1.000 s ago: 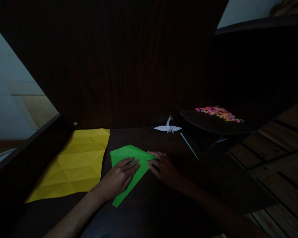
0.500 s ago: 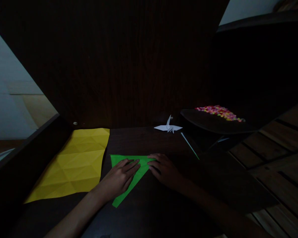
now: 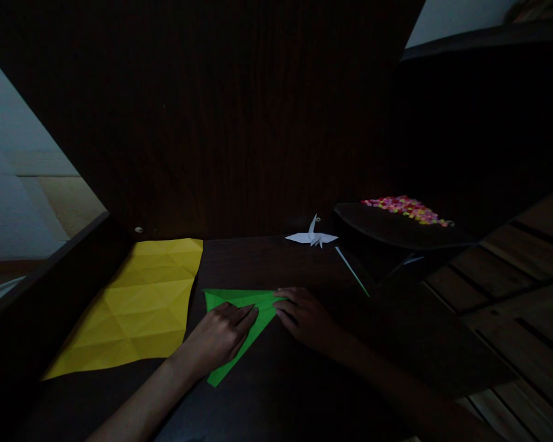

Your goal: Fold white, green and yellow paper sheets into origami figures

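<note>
A folded sheet of green paper [image 3: 237, 344], roughly triangular, lies flat on the dark table in front of me. My left hand [image 3: 223, 334] rests on its middle, palm down, with stretched fingers pressing the paper and pointing right. At the paper's right corner lies my right hand [image 3: 304, 316], its fingers a little apart and their tips touching the green edge. The tips of some left fingers are hard to make out in the dim light.
Creased yellow paper [image 3: 142, 301] is spread at the left. A white origami crane [image 3: 312, 237] stands by the back panel, with a thin pale-green strip [image 3: 352, 272] nearby. Small pink and yellow pieces [image 3: 410, 209] lie on a dark shelf [image 3: 378, 227] at the right.
My left hand's fingers have drawn in slightly and slid a little down on the green paper. My right hand has barely moved at the corner.
</note>
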A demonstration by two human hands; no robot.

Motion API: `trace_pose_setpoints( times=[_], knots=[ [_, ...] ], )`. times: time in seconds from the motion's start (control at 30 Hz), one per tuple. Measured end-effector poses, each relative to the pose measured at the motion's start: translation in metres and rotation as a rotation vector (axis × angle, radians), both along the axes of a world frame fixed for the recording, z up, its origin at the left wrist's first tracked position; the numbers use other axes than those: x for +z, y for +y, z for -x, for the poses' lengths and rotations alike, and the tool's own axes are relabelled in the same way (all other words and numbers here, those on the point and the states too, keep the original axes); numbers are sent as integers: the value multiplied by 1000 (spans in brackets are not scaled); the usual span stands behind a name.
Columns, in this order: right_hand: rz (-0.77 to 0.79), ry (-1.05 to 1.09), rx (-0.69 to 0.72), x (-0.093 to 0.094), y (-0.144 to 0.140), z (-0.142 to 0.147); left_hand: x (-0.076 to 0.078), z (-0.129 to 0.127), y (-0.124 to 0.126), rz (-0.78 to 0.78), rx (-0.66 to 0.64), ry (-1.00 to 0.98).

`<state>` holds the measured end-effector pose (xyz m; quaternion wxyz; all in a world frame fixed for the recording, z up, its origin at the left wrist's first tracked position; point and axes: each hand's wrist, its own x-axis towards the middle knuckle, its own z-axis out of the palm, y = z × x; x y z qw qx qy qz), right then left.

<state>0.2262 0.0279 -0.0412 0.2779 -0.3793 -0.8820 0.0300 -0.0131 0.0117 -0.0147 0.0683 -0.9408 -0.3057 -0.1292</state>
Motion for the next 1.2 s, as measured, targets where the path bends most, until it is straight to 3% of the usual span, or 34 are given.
trace_pose_setpoints(
  times=[0.33,0.6,0.73,0.97,1.2],
  knots=[
    [-18,-87,-3,0,-3,1,-1,0,0,-57,-11,66],
    [-31,-135,32,-1,-5,3,-3,3,-2,-164,-116,-30],
    [-25,-134,5,0,-8,5,-2,1,-6,-239,-104,-132],
    [-22,-166,2,-1,-9,6,-4,-13,-5,-29,88,-186],
    [-29,-145,-2,-2,-15,13,-16,-11,0,132,115,-134]
  ],
)
